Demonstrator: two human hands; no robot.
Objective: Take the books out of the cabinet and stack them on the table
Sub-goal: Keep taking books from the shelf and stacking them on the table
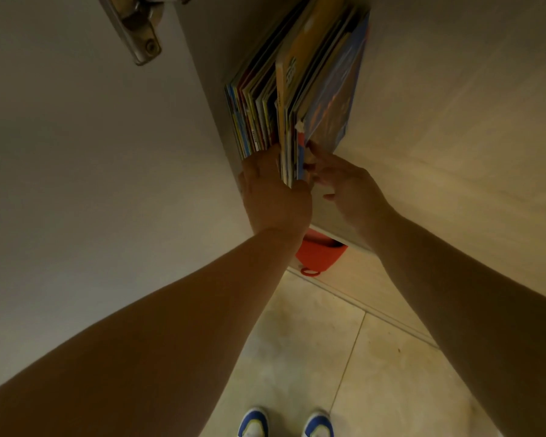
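A: Left to right?
B: Open door (pixel 76 152), hinge (pixel 136 29) cut off at the top. Books (pixel 297 89) upright on the shelf (pixel 328 216), room on their right. Left hand (pixel 275 193) clamps a bundle's lower edge; right hand (pixel 344 184), fingers spread, touches it.
A: Hidden?
B: Red bag (pixel 320 257), mostly, under the shelf.

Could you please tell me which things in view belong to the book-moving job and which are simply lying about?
Belongs to the job:
- books standing in the cabinet
- left hand gripping a bundle of them
- right hand at the bundle's other side

Just lying about:
- red container on the lower shelf
- door hinge
- blue shoes
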